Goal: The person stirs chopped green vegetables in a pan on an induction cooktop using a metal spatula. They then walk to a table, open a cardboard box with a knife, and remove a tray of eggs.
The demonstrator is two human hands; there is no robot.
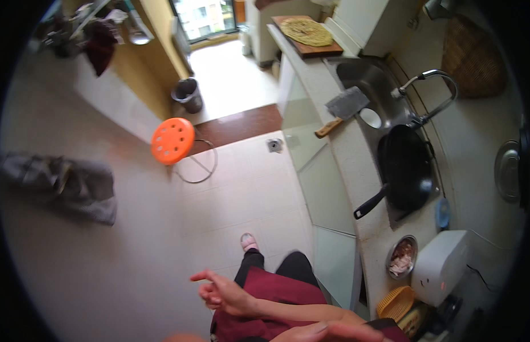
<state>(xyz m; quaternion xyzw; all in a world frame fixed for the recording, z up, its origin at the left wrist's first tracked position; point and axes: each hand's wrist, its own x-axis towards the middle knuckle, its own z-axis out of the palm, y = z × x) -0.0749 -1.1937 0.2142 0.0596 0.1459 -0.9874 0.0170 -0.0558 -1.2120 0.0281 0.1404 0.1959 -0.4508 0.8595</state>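
My right hand [224, 293] reaches across to the left in front of a maroon apron [273, 286]. Its index finger points out, the other fingers are loosely curled, and it holds nothing. At the bottom edge, part of my left hand [329, 332] extends to the right, beside my right forearm and near a dark sleeve [386, 325]. Its grip is cut off by the frame, so whether it pinches the sleeve is unclear. On the counter to the right stands a metal bowl of sliced raw meat [402, 258], close to a white appliance [442, 265].
A black frying pan [406, 171] lies over the sink [359, 70]. A cleaver [346, 104] and a white bowl [370, 118] sit at its edge. Beyond is a flatbread [306, 32] on a wooden board [322, 52]. An orange stool [173, 141] and a bin [188, 95] stand on the floor.
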